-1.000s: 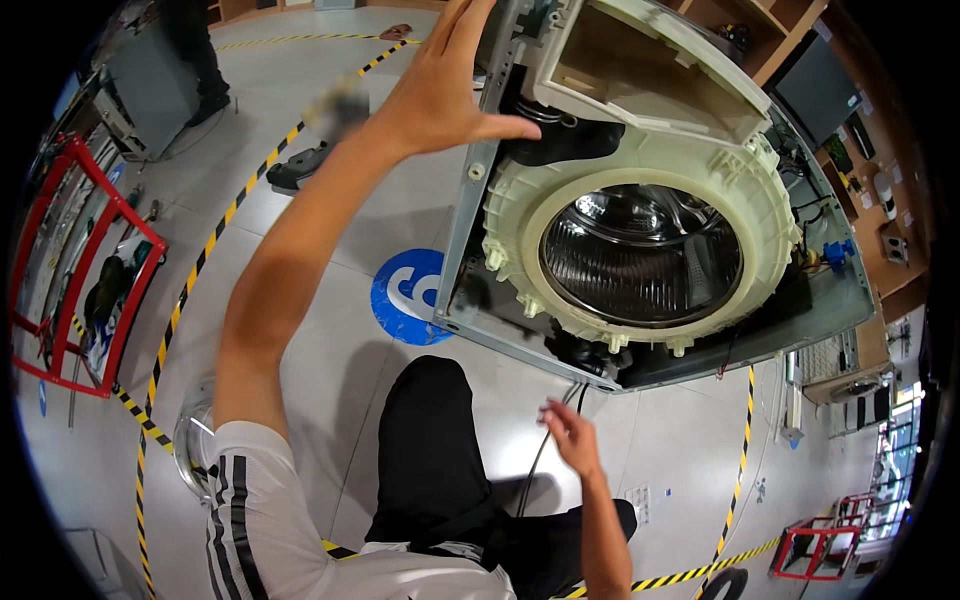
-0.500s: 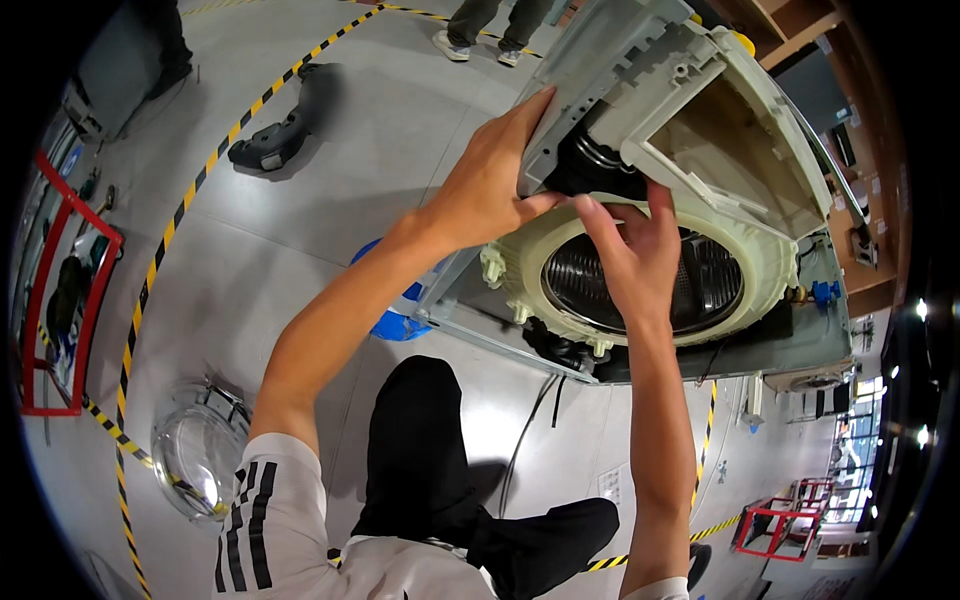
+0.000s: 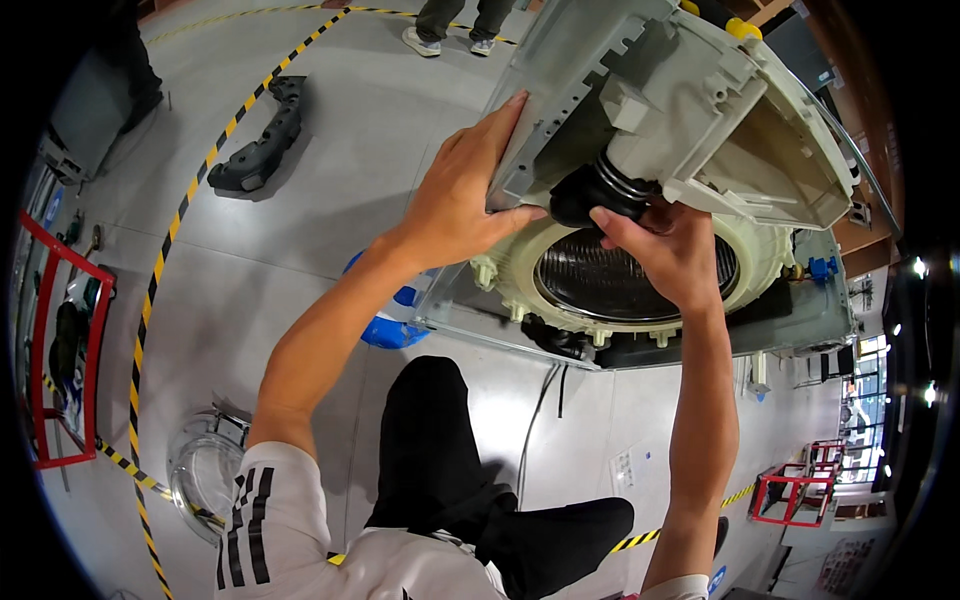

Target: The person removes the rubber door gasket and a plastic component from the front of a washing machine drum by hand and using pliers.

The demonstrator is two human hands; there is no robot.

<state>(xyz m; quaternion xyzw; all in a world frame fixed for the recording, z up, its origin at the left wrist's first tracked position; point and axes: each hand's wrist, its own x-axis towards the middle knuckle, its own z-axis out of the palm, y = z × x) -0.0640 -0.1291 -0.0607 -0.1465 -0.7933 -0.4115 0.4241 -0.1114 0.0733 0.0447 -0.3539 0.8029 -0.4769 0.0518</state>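
Observation:
A washing machine stands before me with its front off, the metal side panel [image 3: 560, 85] rising at the left. Inside it a pale plastic ring surrounds the ribbed metal drum [image 3: 600, 275]. Above the drum a black rubber hose [image 3: 585, 195] fits onto the whitish plastic dispenser housing [image 3: 690, 110]. My right hand [image 3: 680, 250] is closed on the hose's lower right side, thumb in front and the other fingers partly hidden behind. My left hand [image 3: 460, 195] lies with outstretched fingers along the panel's edge, its thumb spread toward the hose.
A round clear door glass [image 3: 205, 470] lies on the floor at lower left. Farther off are a curved dark grey part [image 3: 262, 150] and a red-framed cart [image 3: 70, 340]. A blue object [image 3: 395, 330] sits beside the machine. Another person's legs [image 3: 455, 20] show at the top.
My right hand has moved up and right and now grips the hose, more of which shows. My left hand keeps to the panel edge. The view has shifted slightly.

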